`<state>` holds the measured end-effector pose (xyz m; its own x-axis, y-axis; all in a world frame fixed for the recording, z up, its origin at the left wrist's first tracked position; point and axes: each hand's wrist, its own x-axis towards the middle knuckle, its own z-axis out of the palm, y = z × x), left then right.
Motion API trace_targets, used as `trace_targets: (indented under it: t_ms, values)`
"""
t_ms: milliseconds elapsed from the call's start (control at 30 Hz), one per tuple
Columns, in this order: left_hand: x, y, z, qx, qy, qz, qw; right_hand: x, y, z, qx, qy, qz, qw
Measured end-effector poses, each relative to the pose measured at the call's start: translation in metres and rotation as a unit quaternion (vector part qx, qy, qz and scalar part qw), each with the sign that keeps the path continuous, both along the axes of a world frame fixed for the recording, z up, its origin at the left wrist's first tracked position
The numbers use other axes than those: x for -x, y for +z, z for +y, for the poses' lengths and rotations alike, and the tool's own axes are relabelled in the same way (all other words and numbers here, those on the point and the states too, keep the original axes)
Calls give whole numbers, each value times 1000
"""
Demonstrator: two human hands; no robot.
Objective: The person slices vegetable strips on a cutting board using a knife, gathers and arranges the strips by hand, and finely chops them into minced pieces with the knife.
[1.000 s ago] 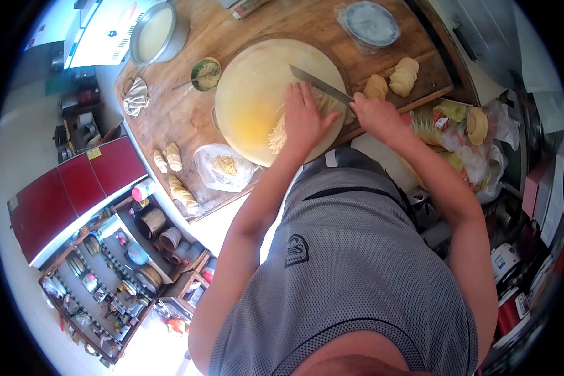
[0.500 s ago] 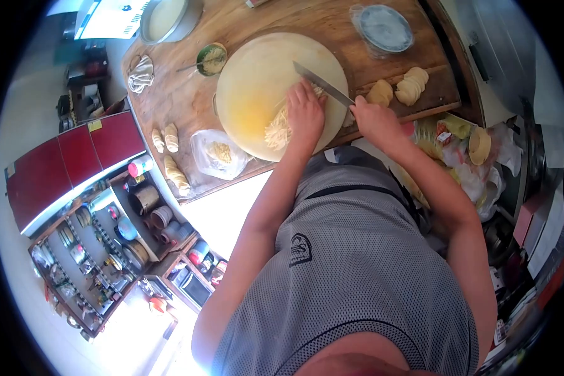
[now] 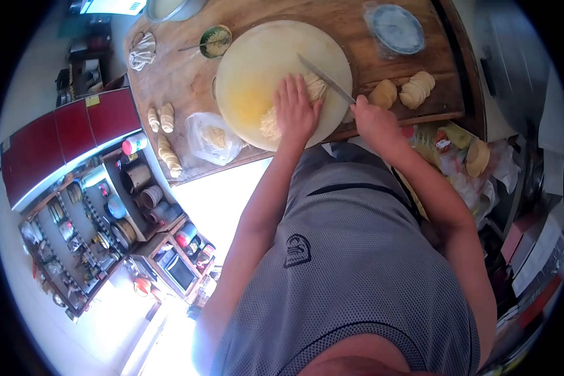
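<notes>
A round pale cutting board (image 3: 250,69) lies on the wooden table. My left hand (image 3: 296,108) rests flat on thin pale shreds (image 3: 270,124) on this board, its fingers spread. More shreds show to the right of the fingers, beside the knife blade. My right hand (image 3: 373,120) is wrapped round the handle of a knife (image 3: 326,78), whose blade points up and left over the board. Near the right hand lie sliced tan pieces (image 3: 383,94) and a fanned stack of pale slices (image 3: 417,89).
On the wooden table (image 3: 182,75) are a green bowl (image 3: 215,42) with a utensil, a plastic bag (image 3: 212,138) of pale bits, a cloth (image 3: 142,51), rolled pale pieces (image 3: 168,156) and a wrapped blue-rimmed dish (image 3: 396,29). Plastic bags (image 3: 473,182) hang below right.
My left hand has gone from bent fingers to spread ones and moved slightly left over the shreds. The right hand still holds the knife. The view has shifted, with the table higher in it.
</notes>
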<state>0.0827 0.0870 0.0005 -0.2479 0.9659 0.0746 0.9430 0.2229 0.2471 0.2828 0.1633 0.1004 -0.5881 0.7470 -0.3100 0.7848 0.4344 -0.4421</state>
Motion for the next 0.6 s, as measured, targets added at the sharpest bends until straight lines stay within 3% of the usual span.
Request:
trace_targets:
  t_ms: [167, 233, 333, 467, 600]
  values:
    - [5, 33, -6, 11, -15, -25, 1000, 1, 0, 4, 0, -10, 0, 1000]
    - [19, 44, -22, -33, -4, -34, 999, -1, -5, 0, -21, -7, 8, 1000]
    - [37, 19, -42, -26, 14, -81, 996, 3, -4, 1, -2, -15, -4, 1000]
    - [36, -2, -46, -2, 16, -49, 999, 2, -4, -1, -6, -10, -18, 1000]
    - [38, 9, -43, 2, 22, -45, 999, 4, 0, 3, -13, -5, -1, 1000]
